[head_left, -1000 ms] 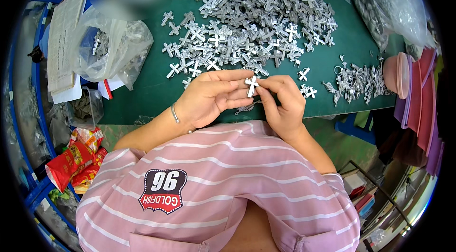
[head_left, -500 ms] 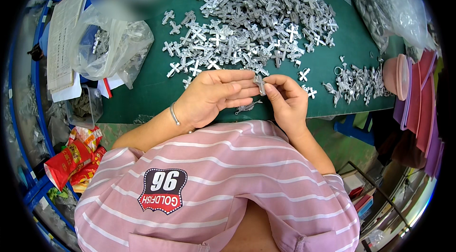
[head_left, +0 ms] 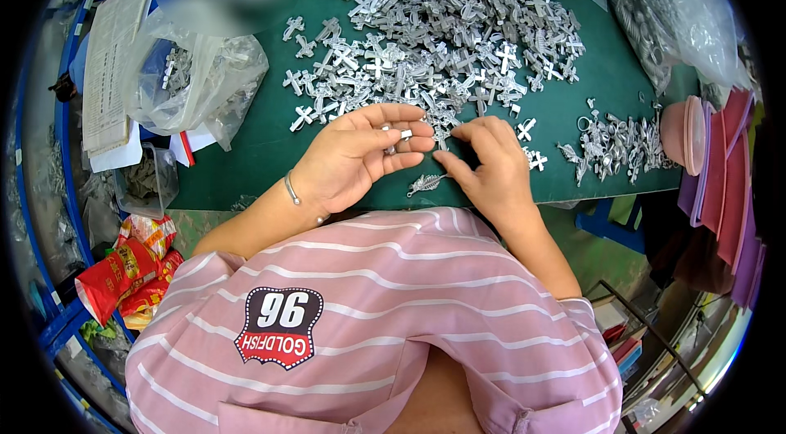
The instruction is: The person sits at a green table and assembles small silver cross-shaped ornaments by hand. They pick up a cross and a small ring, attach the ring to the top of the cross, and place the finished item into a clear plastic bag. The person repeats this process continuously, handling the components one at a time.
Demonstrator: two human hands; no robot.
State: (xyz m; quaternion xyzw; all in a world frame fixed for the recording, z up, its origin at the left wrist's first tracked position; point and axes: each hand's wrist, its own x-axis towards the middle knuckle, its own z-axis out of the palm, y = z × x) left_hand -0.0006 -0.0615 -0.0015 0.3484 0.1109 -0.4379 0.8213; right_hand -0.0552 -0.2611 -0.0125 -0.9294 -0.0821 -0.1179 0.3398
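Note:
My left hand [head_left: 360, 147] is palm up with curled fingers, its thumb pressing a small silver metal piece [head_left: 406, 134] against them. More metal shows between those fingers; its full shape is hidden. Just to the right, my right hand [head_left: 490, 157] is bent palm down at the near edge of a large pile of silver crosses [head_left: 458, 33]. Its thumb and fingertips close around one metal cross [head_left: 440, 137]. A silver leaf-shaped or fishbone-shaped metal piece [head_left: 426, 183] lies below the hands by the table's front edge.
Ring-ended metal pieces [head_left: 622, 143] lie in a heap at right, beside pink tubs [head_left: 686, 135]. Clear plastic bags [head_left: 675, 16] of metal parts stand at back right and left. A plastic box [head_left: 147, 184] sits left. Green tabletop [head_left: 217, 188] spans beneath.
The cross held between both hands is no longer there; a metal piece now shows in my left fingers. My left hand shifted slightly left and curled; my right moved slightly left to the pile's near edge.

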